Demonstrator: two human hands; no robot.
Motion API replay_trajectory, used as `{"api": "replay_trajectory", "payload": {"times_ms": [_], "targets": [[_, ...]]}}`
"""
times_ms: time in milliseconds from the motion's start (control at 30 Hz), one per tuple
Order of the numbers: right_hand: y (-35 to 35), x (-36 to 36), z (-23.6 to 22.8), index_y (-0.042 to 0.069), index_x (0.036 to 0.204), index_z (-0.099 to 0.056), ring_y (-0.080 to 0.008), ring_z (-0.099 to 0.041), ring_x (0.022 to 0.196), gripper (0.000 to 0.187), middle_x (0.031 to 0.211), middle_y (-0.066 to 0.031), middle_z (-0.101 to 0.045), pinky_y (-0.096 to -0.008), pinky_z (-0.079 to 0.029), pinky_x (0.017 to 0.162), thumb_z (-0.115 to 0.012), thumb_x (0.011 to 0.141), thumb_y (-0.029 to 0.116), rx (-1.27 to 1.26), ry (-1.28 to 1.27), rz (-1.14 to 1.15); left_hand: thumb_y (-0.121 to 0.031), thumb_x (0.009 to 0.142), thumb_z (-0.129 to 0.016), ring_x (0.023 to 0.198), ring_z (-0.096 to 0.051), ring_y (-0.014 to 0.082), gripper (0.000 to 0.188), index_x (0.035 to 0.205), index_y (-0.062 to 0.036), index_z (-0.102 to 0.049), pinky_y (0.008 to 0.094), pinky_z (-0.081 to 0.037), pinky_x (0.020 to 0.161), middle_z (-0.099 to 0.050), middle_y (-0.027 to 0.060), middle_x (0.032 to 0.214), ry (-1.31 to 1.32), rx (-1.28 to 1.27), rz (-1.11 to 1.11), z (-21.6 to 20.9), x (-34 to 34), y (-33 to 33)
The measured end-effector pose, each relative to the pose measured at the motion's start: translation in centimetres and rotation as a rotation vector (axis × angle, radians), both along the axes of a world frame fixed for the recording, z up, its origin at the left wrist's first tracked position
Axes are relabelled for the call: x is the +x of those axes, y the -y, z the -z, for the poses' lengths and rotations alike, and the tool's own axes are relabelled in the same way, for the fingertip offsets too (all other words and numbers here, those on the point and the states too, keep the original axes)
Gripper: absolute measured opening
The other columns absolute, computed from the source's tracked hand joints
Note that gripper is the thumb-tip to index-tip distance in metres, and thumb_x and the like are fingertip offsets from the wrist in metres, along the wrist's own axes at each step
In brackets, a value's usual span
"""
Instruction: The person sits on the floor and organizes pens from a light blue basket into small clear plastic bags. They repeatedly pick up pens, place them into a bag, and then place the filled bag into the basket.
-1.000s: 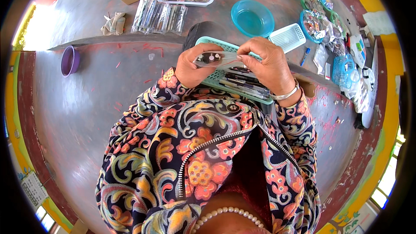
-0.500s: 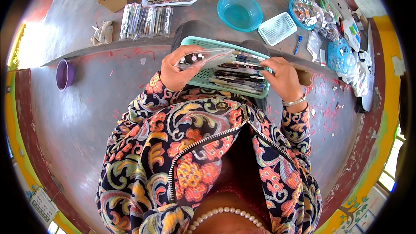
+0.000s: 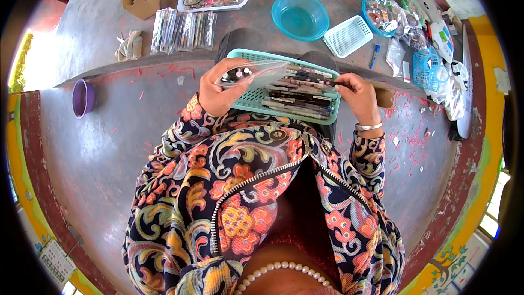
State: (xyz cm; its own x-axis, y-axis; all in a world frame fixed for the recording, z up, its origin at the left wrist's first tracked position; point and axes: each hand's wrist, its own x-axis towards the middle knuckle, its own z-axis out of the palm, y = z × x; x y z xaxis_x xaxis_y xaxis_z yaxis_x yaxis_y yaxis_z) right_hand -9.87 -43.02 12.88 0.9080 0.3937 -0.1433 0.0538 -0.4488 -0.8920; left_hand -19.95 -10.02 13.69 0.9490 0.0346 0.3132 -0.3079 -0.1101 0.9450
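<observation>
The left hand (image 3: 218, 90) is closed around a clear plastic sleeve (image 3: 254, 74) with its mouth toward the right, held just above the teal basket (image 3: 240, 98) on the person's lap. The right hand (image 3: 357, 93) pinches the end of one pen (image 3: 311, 79) at the top of the pen stack in that basket. Judged progress — partial: a row of filled sleeves (image 3: 183, 30) lies on the concrete floor beyond the basket, while many loose pens (image 3: 297, 101) remain to be bagged.
</observation>
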Motion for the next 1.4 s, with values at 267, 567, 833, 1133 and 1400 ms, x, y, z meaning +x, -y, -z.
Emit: {"api": "replay_trajectory", "payload": {"times_ms": [267, 567, 833, 1133, 1400], "targets": [[1.7, 0.0, 1.1, -0.001, 0.100, -0.064, -0.0136, -0.058, 0.067, 0.017, 0.079, -0.0066, -0.066, -0.0254, -0.045, 0.062, -0.064, 0.088, 0.010, 0.764, -0.441, 0.251, -0.001, 0.083, -0.065, 0.090, -0.060, 0.0133, 0.030, 0.112, 0.0011, -0.058, 0.0277, -0.047, 0.081, -0.066, 0.0094, 0.102, -0.030, -0.024, -0.007, -0.1, 0.0, 0.0], [1.1, -0.4, 1.5, 0.002, 0.093, -0.066, -0.0205, -0.059, 0.061, 0.019, 0.068, -0.0115, -0.065, -0.0302, -0.042, 0.055, -0.063, 0.090, 0.020, 0.948, -0.595, 0.365, 0.003, 0.085, -0.060, 0.091, -0.058, 0.0104, 0.028, 0.113, -0.0002, -0.058, 0.0266, -0.046, 0.082, -0.066, 0.0074, 0.103, -0.034, -0.038, 0.024, 0.0, 0.0, 0.2], [-0.1, -0.1, -1.1, -0.002, 0.103, -0.063, -0.0156, -0.063, 0.076, 0.015, 0.086, -0.0080, -0.066, -0.0277, -0.050, 0.070, -0.058, 0.090, 0.003, 1.002, -0.404, 0.231, 0.000, 0.083, -0.063, 0.092, -0.058, 0.0110, 0.031, 0.114, -0.0003, -0.058, 0.0265, -0.046, 0.083, -0.065, 0.0075, 0.103, -0.067, -0.069, 0.054, 0.6, -0.1, -0.1], [-4.8, -1.2, -12.0, -0.003, 0.102, -0.063, -0.0107, -0.062, 0.080, 0.018, 0.090, -0.0067, -0.065, -0.0217, -0.048, 0.070, -0.066, 0.085, 0.001, 0.490, 0.213, -0.008, -0.004, 0.082, -0.066, 0.100, -0.059, 0.0142, 0.036, 0.117, 0.0003, -0.057, 0.0281, -0.046, 0.088, -0.062, 0.0086, 0.110, -0.128, -0.167, 0.139, -0.2, -0.1, -0.1], [-8.6, -0.7, -16.1, 0.000, 0.095, -0.065, -0.0146, -0.057, 0.074, 0.015, 0.084, -0.0066, -0.064, -0.0257, -0.043, 0.067, -0.068, 0.082, 0.005, 0.111, 0.583, -0.353, -0.005, 0.081, -0.069, 0.101, -0.059, 0.0147, 0.040, 0.119, -0.0018, -0.057, 0.0289, -0.046, 0.089, -0.062, 0.0081, 0.109, -0.082, -0.069, 0.119, -0.1, -0.2, -0.4]]}}
